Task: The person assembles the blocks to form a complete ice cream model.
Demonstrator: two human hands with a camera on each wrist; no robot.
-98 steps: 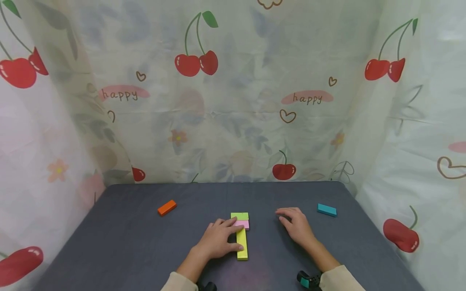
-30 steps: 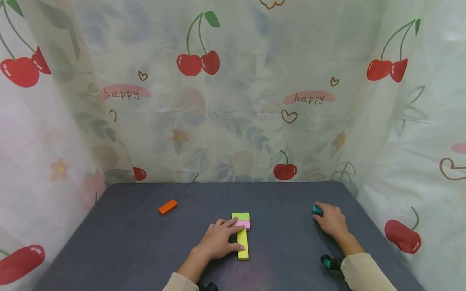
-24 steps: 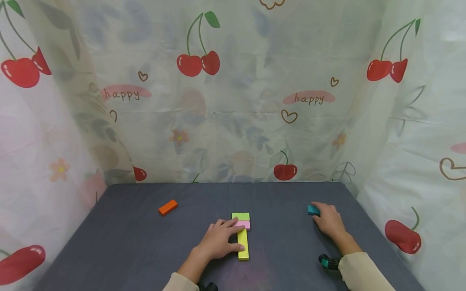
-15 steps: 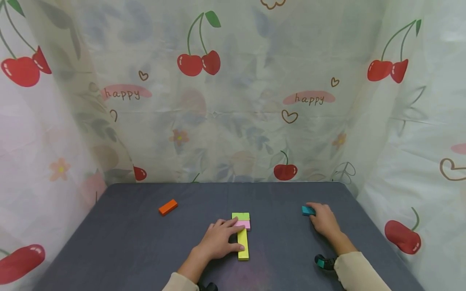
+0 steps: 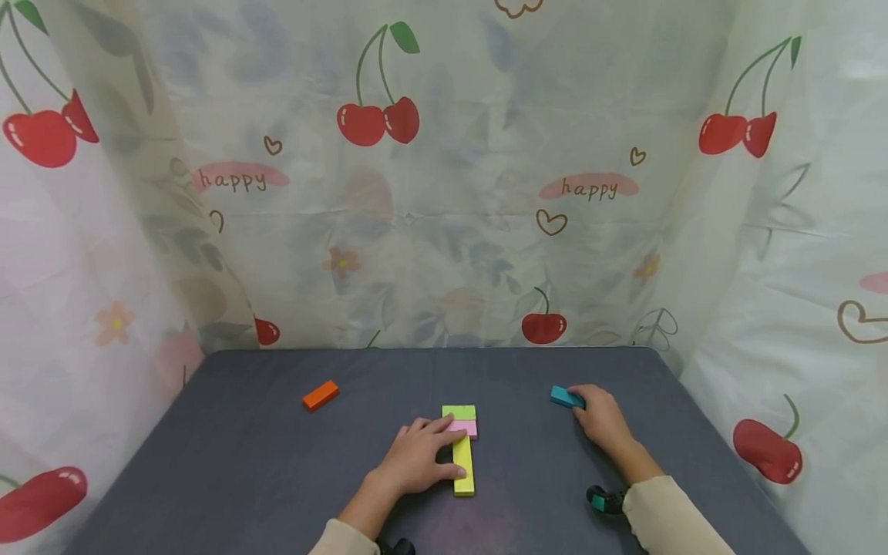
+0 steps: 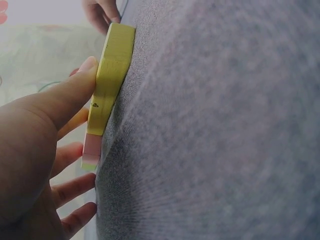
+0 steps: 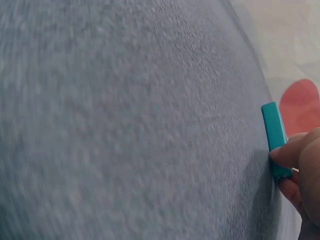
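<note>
In the head view my left hand (image 5: 416,456) rests at the blocks in the middle of the table, its fingers spread and fairly straight. The thumb touches a yellow block (image 5: 463,462); the fingertips lie on a pink block (image 5: 466,428) and reach the edge of a lime green block (image 5: 459,412). These three form a T, green and pink crosswise beyond the lengthwise yellow one. Right of them, my right hand (image 5: 602,416) pinches a blue block (image 5: 563,396) by its right end. The right wrist view has thumb and fingers around the blue block (image 7: 273,125), low over the cloth.
An orange block (image 5: 320,395) lies at the far left of the dark grey tabletop (image 5: 264,462). Behind the table and at both sides hangs a pale curtain (image 5: 444,154) with cherry prints.
My right hand reached right to the blue block, took hold of it and has brought it left towards the middle. The left hand and the three blocks under it stay put.
</note>
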